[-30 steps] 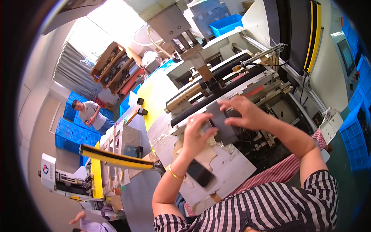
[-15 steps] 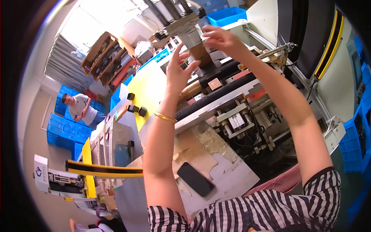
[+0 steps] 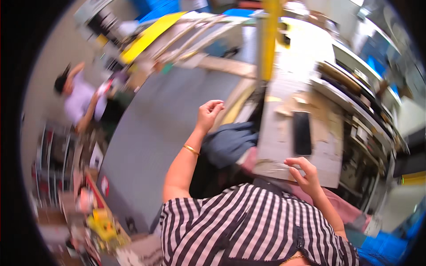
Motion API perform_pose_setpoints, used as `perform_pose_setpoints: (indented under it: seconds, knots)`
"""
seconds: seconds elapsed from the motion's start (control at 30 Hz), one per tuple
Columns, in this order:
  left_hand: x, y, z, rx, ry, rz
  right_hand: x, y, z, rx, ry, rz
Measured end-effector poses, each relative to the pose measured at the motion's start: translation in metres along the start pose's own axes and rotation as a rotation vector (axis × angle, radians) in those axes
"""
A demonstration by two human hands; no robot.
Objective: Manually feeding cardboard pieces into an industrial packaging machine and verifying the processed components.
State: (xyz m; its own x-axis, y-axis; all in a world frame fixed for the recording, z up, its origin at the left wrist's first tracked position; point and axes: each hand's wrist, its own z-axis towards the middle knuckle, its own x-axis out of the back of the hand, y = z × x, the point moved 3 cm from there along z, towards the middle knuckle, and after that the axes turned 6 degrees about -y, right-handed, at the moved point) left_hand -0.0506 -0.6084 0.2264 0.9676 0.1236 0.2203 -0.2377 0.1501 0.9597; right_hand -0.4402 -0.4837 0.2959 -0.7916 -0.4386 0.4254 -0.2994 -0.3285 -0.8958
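My left hand [image 3: 209,115] is raised above the edge of a wide grey table, a gold bangle on its wrist. Its fingers are bent and pressed together, with nothing visible in them. A dark blue-grey cloth [image 3: 231,142] lies bunched below and to the right of it. My right hand [image 3: 307,174] hovers at the near edge of a cardboard-covered bench [image 3: 277,153]. Its thumb and forefinger are curved and apart, and it holds nothing. Just beyond that hand a black phone [image 3: 302,133] lies flat on the bench.
The grey table [image 3: 164,115] spreads out on the left. A yellow post [image 3: 269,40] rises between table and bench. Rollers of a machine [image 3: 350,86] run along the right. Another person [image 3: 84,99] is at the far left; a yellow object [image 3: 102,226] sits lower left.
The view has swung to the left, from the machine toward the grey table. Both hands have come down and away from the machine head and moved apart; the left fingers have closed together.
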Motion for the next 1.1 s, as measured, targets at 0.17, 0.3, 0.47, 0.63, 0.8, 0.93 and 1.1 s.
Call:
perform_pose_setpoints:
  seconds: [0.17, 0.3, 0.47, 0.63, 0.8, 0.93, 1.1]
  knots:
    - [0.294, -0.2, -0.262, 0.443, 0.901, -0.085, -0.125, -0.054, 0.059, 0.114, -0.45, 0.002]
    - [0.394, -0.208, -0.507, 1.099, 1.114, 0.751, -0.214, -0.085, 0.11, 0.083, -0.755, -0.023]
    - [0.417, -0.161, -0.63, 1.499, 1.212, 0.827, -0.311, -0.114, 0.165, 0.201, -0.97, -0.16]
    - [0.427, -0.156, -0.689, 1.659, 1.151, 0.9, -0.379, -0.127, 0.19, 0.286, -1.14, -0.156]
    - [0.437, -0.17, -0.754, 1.497, 1.467, 1.016, -0.395, -0.116, 0.187, 0.243, -1.228, -0.167]
    - [0.446, -0.175, -0.7, 1.482, 0.993, 1.134, -0.38, -0.099, 0.17, 0.289, -1.19, -0.177]
    - [0.416, -0.172, -0.476, 0.671, 0.895, 0.08, -0.322, -0.108, 0.151, 0.421, -1.047, -0.18]
